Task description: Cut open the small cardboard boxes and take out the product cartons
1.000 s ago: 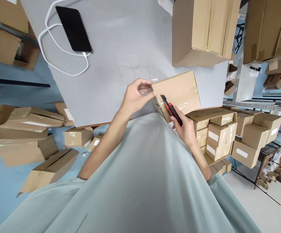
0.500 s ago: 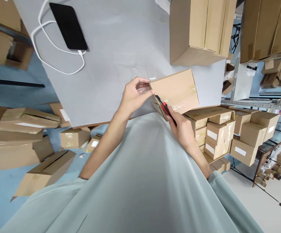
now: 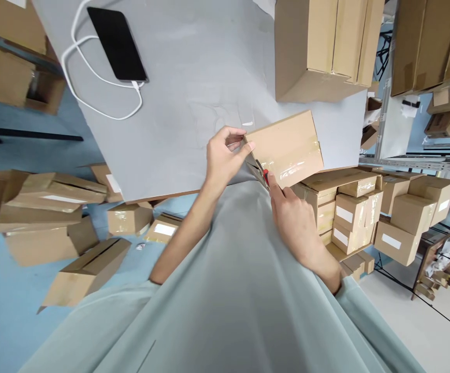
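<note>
A small taped cardboard box (image 3: 287, 145) lies tilted at the table's near edge. My left hand (image 3: 227, 155) grips its left corner, with the thumb on the top face and the fingers behind. In my right hand (image 3: 292, 212) is a red and black utility knife (image 3: 265, 176), mostly hidden by the fingers. The knife's front end is at the box's near left side, where a flap edge stands slightly apart. Whether the blade is inside the gap cannot be made out.
On the grey table (image 3: 178, 129) lie a black phone (image 3: 118, 44) and its white cable (image 3: 77, 96). A larger cardboard box (image 3: 290, 57) stands at the back right. Stacked boxes (image 3: 349, 212) sit below the table's right edge; more boxes (image 3: 85, 269) lie on the floor at left.
My right hand has turned and moved slightly right and down, so the knife is now more covered by its fingers. My left thumb lies further onto the box's top face.
</note>
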`<state>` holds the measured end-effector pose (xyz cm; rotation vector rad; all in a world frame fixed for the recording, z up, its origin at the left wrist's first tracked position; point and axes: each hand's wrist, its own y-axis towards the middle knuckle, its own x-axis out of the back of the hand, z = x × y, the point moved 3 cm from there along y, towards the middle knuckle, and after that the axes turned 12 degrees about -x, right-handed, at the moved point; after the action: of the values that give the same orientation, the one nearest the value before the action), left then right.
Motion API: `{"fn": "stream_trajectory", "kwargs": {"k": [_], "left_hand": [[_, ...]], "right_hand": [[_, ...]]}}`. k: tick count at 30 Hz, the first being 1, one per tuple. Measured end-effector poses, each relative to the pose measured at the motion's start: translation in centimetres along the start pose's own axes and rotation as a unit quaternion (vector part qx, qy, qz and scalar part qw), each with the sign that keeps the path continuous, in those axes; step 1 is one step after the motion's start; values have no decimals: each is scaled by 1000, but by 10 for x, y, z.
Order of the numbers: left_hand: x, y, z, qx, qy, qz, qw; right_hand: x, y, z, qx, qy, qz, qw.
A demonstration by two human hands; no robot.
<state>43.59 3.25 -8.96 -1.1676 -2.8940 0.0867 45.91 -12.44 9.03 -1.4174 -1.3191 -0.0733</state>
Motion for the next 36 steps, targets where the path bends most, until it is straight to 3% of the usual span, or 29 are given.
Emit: {"fn": "stream_trajectory", "kwargs": {"k": [17, 22, 29, 36], "left_hand": [[-7, -16, -8, -1, 13, -10, 1000], [-7, -18, -1, -4, -12, -4, 1000], [0, -13, 4, 0, -27, 13, 1000], [6, -8, 1, 9, -25, 43, 999]], "right_hand": [[-19, -15, 4, -14, 22, -3, 1000], [-32, -23, -3, -29, 34, 15, 999], [-32, -41, -24, -30, 78, 37, 996], [-37, -12, -26, -8, 158, -46, 986]]}}
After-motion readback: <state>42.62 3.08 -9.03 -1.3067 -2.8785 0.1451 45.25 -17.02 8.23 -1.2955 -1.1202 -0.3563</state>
